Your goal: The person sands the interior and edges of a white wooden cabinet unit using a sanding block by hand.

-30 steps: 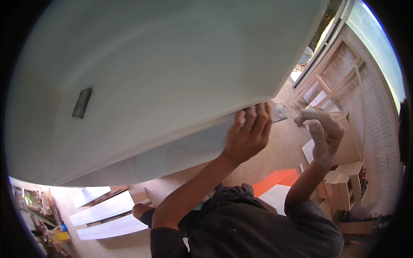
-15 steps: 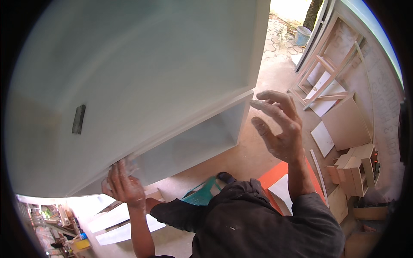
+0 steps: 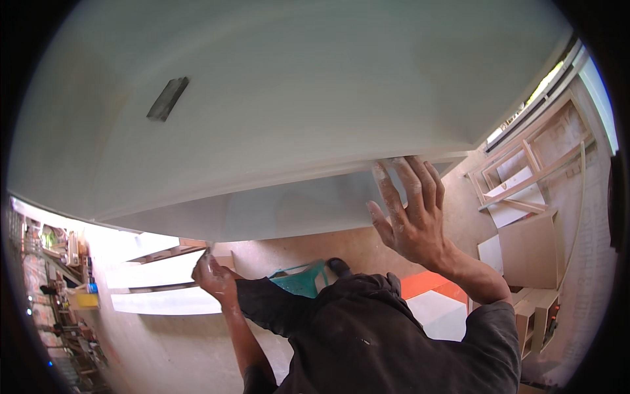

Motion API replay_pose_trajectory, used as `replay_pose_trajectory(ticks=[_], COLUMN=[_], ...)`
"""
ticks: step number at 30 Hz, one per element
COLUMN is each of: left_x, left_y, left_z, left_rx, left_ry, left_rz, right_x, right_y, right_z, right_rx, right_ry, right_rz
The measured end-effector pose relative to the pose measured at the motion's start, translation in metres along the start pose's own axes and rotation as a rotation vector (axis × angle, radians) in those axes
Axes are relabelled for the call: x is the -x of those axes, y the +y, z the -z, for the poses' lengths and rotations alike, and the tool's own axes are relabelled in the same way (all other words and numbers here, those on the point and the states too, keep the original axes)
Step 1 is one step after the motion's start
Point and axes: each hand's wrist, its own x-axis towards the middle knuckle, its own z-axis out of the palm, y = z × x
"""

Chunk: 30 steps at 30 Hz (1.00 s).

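Large pale grey-green cabinet [image 3: 315,85] fills the upper view, dark strip [image 3: 167,100] on its face. Right hand [image 3: 417,220] spread, holding nothing visible, fingertips at the lower edge. Left hand [image 3: 215,274] curled below the cabinet — grip contents unclear. Surface looks even, hands dusty; done versus left — cannot tell.
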Motion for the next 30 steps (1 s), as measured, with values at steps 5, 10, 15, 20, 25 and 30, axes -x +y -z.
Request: replay_pose_trajectory(ticks=[5, 10, 15, 20, 25, 30], left_x=[0.045, 0.059, 0.046, 0.017, 0.041, 0.075], left_y=[0.004, -0.001, -0.012, -0.048, -0.073, -0.082], left_z=[-0.017, -0.027, -0.030, -0.034, -0.029, -0.019], left_rx=[0.140, 0.197, 0.207, 0.289, 0.367, 0.377], left_ry=[-0.135, -0.122, -0.068, 0.063, 0.078, 0.226], left_rz=[0.064, 0.064, 0.161, 0.196, 0.557, 0.584], right_x=[-0.029, -0.063, -0.098, -0.132, -0.162, -0.196], right_y=[-0.037, -0.087, -0.144, -0.201, -0.265, -0.326], right_z=[-0.031, -0.062, -0.091, -0.132, -0.174, -0.205], right_rx=[-0.089, -0.088, -0.071, -0.097, -0.085, -0.089], right_ry=[0.031, 0.082, 0.125, 0.188, 0.307, 0.313], right_rz=[0.166, 0.298, 0.379, 0.483, 0.554, 0.614])
